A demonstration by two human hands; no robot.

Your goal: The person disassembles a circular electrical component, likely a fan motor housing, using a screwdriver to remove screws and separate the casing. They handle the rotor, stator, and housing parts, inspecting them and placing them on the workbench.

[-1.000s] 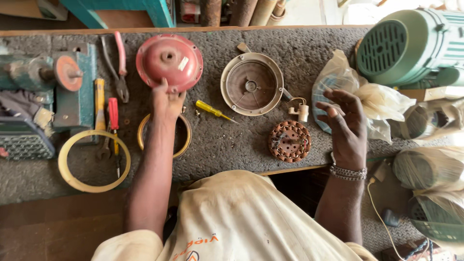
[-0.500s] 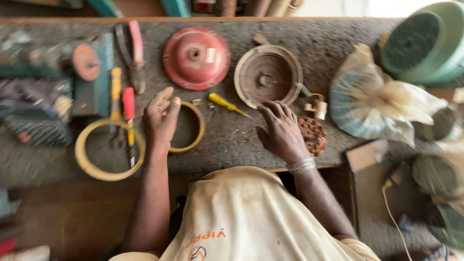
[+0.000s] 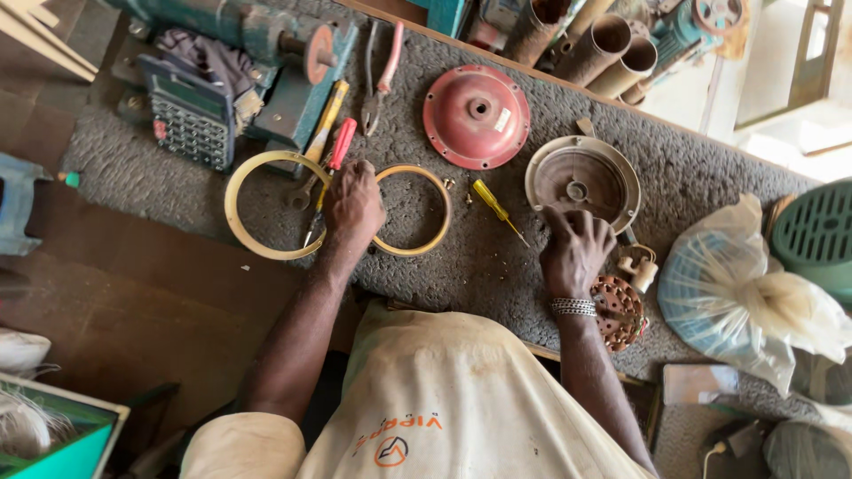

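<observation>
Rings of tan plastic were laid flat on the grey bench mat, the smaller ring (image 3: 411, 210) just left of the yellow screwdriver (image 3: 495, 208) and the larger ring (image 3: 269, 215) further left. The left hand (image 3: 353, 206) was rested between both rings, fingers curled over a red-handled screwdriver (image 3: 330, 168); whether it was gripped could not be told. The right hand (image 3: 575, 251), loosely bent and seemingly empty, was set against the round metal housing (image 3: 582, 180), right of that screwdriver, perhaps to steady it
</observation>
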